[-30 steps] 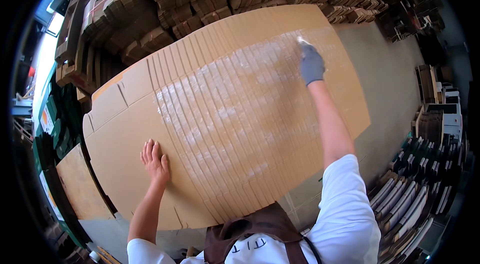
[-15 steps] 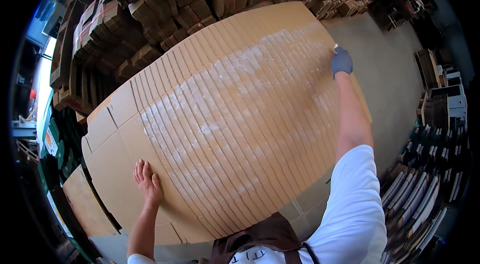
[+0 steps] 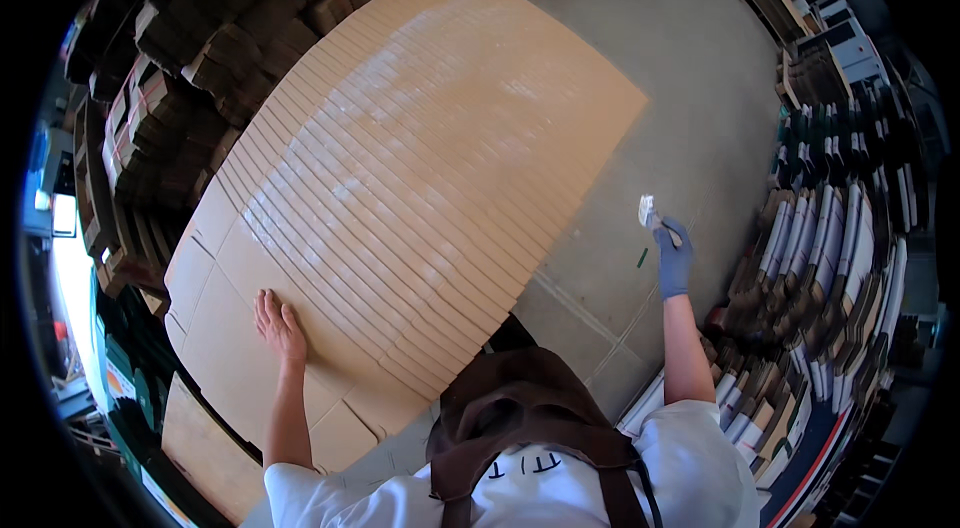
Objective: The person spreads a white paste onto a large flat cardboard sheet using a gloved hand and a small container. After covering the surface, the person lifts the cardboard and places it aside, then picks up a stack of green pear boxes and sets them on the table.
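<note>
A wide fan of overlapping brown cardboard sheets [image 3: 540,143] lies in front of me, their edges stepped in close rows. Whitish, wet-looking smears cover the middle of these rows. My bare left hand [image 3: 278,328] rests flat on the near left part of the cardboard, fingers stretched out. Off to the right, past the cardboard's edge, my right hand [image 3: 675,263] wears a grey-blue glove. It is closed around a brush [image 3: 648,210] whose white-coated end points up and away from me, touching nothing. The glove hides most of the handle.
Bundled stacks of folded cardboard [image 3: 225,68] stand along the far left. On the right are rows of upright flat cardboard pieces [image 3: 810,248]. A small green strip [image 3: 642,257] lies on the grey concrete floor [image 3: 680,58]. A wooden board [image 3: 205,448] sits at the near left.
My right hand has come off the far right of the cardboard with the brush, back toward me and out over the floor. My view has turned right; my left hand stays on the cardboard.
</note>
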### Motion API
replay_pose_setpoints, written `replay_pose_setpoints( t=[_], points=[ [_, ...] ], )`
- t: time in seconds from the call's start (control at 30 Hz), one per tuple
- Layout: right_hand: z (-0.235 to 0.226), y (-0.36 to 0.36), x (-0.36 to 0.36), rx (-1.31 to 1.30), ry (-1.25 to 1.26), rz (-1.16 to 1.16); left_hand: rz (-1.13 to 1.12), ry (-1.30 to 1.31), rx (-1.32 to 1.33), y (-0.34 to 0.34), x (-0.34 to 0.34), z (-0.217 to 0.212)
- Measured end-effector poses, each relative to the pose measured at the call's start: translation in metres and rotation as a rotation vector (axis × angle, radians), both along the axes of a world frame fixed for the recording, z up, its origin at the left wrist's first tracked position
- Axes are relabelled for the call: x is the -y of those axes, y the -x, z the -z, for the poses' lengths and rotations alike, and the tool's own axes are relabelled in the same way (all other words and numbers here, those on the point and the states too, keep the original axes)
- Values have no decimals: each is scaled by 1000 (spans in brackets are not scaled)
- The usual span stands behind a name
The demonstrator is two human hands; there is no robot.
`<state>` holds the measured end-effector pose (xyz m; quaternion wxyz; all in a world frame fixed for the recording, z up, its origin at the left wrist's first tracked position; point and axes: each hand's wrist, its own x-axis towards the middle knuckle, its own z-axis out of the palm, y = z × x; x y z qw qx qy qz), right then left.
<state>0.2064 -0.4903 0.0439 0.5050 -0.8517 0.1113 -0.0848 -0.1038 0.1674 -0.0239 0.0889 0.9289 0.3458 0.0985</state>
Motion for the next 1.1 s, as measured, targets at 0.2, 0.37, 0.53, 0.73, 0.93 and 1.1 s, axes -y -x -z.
replay_pose_setpoints(
  t=[0.2, 0.37, 0.53, 0.73, 0.93, 1.1],
  points=[
    [14, 63, 68, -105, -90, 65, -30, 128, -97, -11, -14, -16],
    [-8, 45, 53, -192, -95, -9, -52, 17, 96, -33, 59, -52],
    [16, 26, 64, -206, -126, -133, 382, 395, 330, -69, 297, -94],
    [52, 39, 48, -242, -217, -423, 126, 1394, 56, -101, 551, -57],
    [80, 81, 74, -129, -30, -786, -567, 1937, 132, -154, 632, -2],
    [140, 108, 80, -123, 82, -868, -730, 2070, 27, -141, 613, 59]
  ],
)
